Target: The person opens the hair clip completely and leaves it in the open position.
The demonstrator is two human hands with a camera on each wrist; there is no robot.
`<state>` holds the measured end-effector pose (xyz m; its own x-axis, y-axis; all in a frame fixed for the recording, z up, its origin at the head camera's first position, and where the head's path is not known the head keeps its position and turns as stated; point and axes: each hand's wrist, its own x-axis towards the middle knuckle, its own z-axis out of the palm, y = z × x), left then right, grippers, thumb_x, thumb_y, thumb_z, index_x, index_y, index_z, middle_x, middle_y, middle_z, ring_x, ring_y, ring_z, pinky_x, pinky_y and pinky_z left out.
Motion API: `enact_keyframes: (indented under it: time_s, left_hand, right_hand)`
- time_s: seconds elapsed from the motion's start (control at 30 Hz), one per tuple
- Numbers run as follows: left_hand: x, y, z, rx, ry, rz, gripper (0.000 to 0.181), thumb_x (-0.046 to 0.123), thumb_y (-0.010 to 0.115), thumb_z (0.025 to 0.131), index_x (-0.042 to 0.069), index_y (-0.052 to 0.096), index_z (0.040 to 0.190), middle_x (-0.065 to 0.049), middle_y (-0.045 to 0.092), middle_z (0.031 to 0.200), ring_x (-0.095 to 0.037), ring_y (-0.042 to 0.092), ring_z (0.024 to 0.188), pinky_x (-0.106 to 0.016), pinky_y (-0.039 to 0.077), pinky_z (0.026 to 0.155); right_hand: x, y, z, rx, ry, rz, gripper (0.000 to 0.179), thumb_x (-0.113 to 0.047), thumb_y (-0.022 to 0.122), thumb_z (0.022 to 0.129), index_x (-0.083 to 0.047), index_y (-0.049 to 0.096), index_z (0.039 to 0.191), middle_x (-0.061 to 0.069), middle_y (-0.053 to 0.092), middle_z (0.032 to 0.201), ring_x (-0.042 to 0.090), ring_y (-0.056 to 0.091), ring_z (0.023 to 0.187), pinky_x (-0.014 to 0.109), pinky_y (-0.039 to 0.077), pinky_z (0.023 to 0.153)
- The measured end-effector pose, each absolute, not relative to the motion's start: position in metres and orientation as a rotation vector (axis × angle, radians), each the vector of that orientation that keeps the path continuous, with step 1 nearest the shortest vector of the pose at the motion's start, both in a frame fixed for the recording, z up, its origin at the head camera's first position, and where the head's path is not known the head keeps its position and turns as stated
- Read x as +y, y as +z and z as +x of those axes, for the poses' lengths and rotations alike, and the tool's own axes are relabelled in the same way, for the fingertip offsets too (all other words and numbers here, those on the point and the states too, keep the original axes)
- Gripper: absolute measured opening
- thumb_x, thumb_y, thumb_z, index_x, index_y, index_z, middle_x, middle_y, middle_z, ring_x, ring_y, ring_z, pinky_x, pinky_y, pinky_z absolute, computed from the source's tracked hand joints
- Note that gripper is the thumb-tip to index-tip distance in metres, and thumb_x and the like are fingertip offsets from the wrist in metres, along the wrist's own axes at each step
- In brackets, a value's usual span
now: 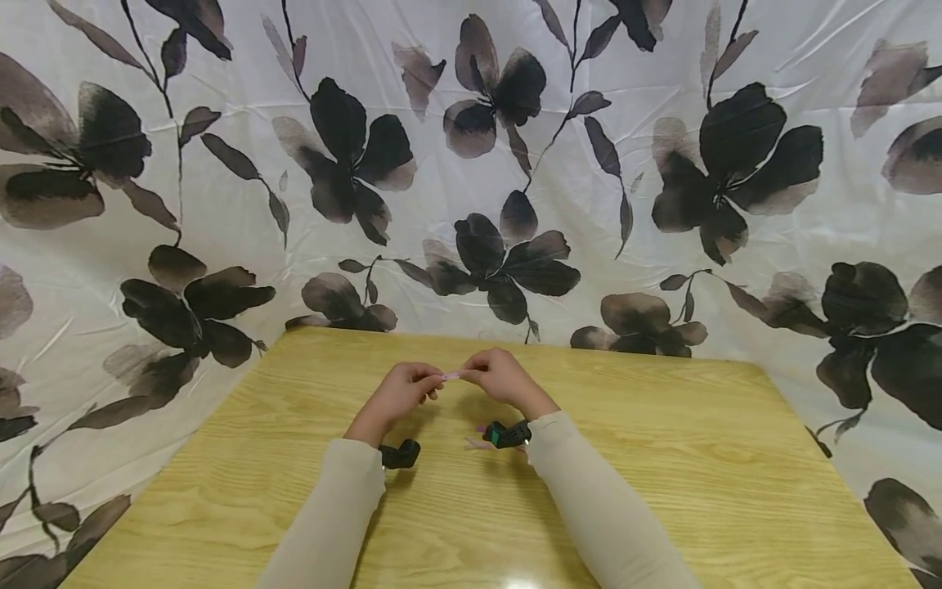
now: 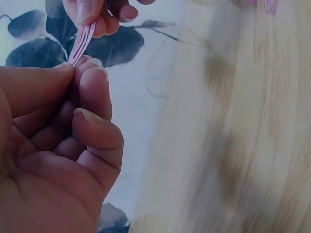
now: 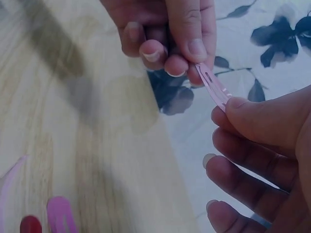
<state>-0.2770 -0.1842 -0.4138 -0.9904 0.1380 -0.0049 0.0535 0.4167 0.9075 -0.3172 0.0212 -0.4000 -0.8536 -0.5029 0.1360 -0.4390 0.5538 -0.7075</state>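
A slim pink snap hair clip (image 1: 450, 375) is stretched between both hands above the far part of the table. My left hand (image 1: 403, 391) pinches one end between thumb and index finger. The other end is pinched by the thumb and fingertips of my right hand (image 1: 504, 379). In the left wrist view the hair clip (image 2: 83, 40) shows long slots along its body. It looks slightly bowed in the right wrist view, where the hair clip (image 3: 213, 86) runs from one thumb to the other.
More pink pieces lie on the wood-grain table (image 1: 662, 474), partly hidden under my right wrist. The right wrist view shows a rounded pink clip (image 3: 60, 213), a thin pink strip (image 3: 10, 182) and a red tip (image 3: 31, 224). A floral cloth (image 1: 486, 180) hangs behind the table.
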Motion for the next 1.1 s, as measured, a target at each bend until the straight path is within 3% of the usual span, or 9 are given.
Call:
enact_keyframes:
  time_s: [0.17,0.5,0.7,0.97,1.1]
  left_hand:
    - [-0.177,-0.415,-0.275,2.542,1.674,0.227,0.029,0.019,0.050,0.102,-0.001,0.065,0.117,-0.023,0.064,0.108,-0.038,0.059,0.093,-0.043,0.049,0.078]
    - [-0.162,-0.409,-0.266,2.476,1.715,0.327,0.026,0.015,0.049,0.102,0.000,0.066,0.115,-0.027,0.063,0.108,-0.041,0.058,0.090,-0.040,0.049,0.075]
    - [-0.152,-0.408,-0.262,2.457,1.682,0.415,0.025,0.015,0.049,0.102,0.001,0.066,0.115,-0.028,0.062,0.107,-0.045,0.055,0.091,-0.041,0.048,0.073]
    - [-0.142,-0.409,-0.256,2.451,1.638,0.458,0.027,0.016,0.049,0.102,-0.001,0.065,0.115,-0.020,0.064,0.098,-0.033,0.055,0.079,-0.037,0.045,0.067]
    - [-0.138,-0.412,-0.255,2.445,1.619,0.490,0.026,0.015,0.048,0.102,0.000,0.066,0.115,-0.023,0.064,0.098,-0.039,0.054,0.081,-0.037,0.045,0.066]
  right_hand:
    - [0.031,-0.401,-0.311,2.699,-1.199,-0.800,0.019,-0.029,0.061,0.096,-0.016,0.075,0.100,0.000,0.069,0.103,0.014,0.056,0.081,0.031,0.046,0.073]
    - [0.052,-0.399,-0.297,2.711,-1.233,-0.859,0.019,-0.032,0.062,0.095,-0.018,0.075,0.098,-0.005,0.069,0.097,0.012,0.060,0.087,0.036,0.050,0.081]
    - [0.066,-0.402,-0.290,2.697,-1.272,-0.877,0.018,-0.031,0.061,0.096,-0.019,0.074,0.097,-0.006,0.067,0.095,0.012,0.058,0.083,0.033,0.049,0.076]
    - [0.080,-0.406,-0.280,2.674,-1.320,-0.875,0.014,-0.029,0.061,0.096,-0.022,0.074,0.094,-0.006,0.067,0.094,0.015,0.055,0.078,0.032,0.047,0.071]
    - [0.085,-0.407,-0.272,2.667,-1.341,-0.856,0.014,-0.028,0.062,0.096,-0.022,0.074,0.094,-0.005,0.067,0.096,0.015,0.055,0.080,0.032,0.047,0.073]
